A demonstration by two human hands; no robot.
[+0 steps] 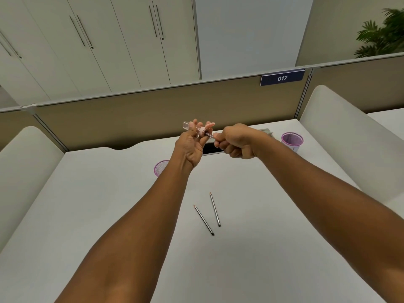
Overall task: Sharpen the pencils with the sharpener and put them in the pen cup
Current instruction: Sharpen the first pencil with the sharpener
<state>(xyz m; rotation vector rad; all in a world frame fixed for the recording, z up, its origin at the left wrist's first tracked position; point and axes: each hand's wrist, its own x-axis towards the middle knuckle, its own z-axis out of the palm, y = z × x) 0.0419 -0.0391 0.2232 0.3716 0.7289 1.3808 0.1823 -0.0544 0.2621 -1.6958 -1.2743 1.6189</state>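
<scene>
My left hand (190, 145) holds a small pink and clear sharpener (200, 130) up above the white desk (87, 204). My right hand (235, 142) is closed around a grey pencil (209, 134) whose tip sits in the sharpener; most of the pencil is hidden in my fist. Two more grey pencils (203, 219) (215, 209) lie loose on the desk, nearer me. A purple mesh pen cup (292, 141) stands at the back right. Another purple mesh cup (160, 168) stands left of centre, partly hidden behind my left forearm.
A dark cable slot (213, 148) opens in the desk under my hands. Beige partitions (131, 119) with a "017" sign (282, 78) close the back; white curved side panels (341, 136) flank the desk. Cabinets and a plant stand beyond.
</scene>
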